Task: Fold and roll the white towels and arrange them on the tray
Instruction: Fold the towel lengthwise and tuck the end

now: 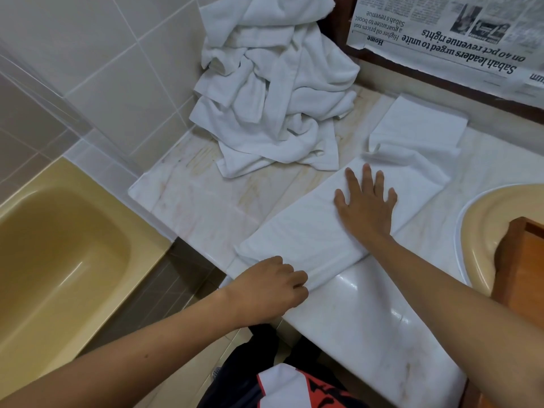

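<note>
— Both hands on the towel (309, 231)?
— Yes. My right hand (366, 207) lies flat, fingers spread, on its middle; my left hand (265, 290) grips its near end at the desk (206, 207) edge. Unfolded towels (273, 98) are heaped at the far left.

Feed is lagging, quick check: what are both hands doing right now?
Left hand: curled, gripping the near end of the folded towel.
Right hand: open, pressed flat on that towel.

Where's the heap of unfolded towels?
In the head view, the crumpled towel heap sits on the marble counter, far left corner, against the tiled wall, beyond the folded towel.
</note>
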Tool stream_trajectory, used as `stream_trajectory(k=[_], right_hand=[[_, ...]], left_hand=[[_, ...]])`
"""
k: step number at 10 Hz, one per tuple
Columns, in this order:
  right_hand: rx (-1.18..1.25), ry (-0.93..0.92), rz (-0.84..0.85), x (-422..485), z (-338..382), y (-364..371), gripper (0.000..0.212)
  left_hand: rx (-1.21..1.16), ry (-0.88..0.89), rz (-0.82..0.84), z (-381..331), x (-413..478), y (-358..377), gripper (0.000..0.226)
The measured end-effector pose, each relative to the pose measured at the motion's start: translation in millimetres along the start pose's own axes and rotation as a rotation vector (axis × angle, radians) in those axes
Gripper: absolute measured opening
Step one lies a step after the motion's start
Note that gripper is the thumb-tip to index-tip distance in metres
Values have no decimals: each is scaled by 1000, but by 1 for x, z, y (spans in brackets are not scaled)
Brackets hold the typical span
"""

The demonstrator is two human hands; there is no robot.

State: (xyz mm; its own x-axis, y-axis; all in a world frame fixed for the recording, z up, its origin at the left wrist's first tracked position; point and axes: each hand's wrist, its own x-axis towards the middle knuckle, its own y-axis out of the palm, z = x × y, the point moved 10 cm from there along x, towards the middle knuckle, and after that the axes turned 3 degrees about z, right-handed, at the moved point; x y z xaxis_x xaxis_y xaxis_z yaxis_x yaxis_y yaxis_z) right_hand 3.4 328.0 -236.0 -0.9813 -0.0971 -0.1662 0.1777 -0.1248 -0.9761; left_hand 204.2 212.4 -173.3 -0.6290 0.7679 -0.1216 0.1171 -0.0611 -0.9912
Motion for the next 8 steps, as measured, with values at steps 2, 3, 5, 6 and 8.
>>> stream_trajectory(k=[2, 3, 5, 6, 8], right_hand=[[-7, 5, -1, 0, 0, 0, 62], [-8, 5, -11, 0, 1, 0, 62], [-15, 16, 0, -1, 1, -1, 63], [-16, 18, -5, -1, 0, -1, 63], [-8, 3, -30, 0, 1, -1, 63]], left_hand=[[-85, 126, -233, 6, -14, -34, 16], [-130, 157, -368, 4, -28, -59, 15], [-173, 41, -616, 16, -41, -93, 18], [-190, 31, -579, 19, -40, -83, 18], [-237, -53, -281, 1, -58, -17, 18]])
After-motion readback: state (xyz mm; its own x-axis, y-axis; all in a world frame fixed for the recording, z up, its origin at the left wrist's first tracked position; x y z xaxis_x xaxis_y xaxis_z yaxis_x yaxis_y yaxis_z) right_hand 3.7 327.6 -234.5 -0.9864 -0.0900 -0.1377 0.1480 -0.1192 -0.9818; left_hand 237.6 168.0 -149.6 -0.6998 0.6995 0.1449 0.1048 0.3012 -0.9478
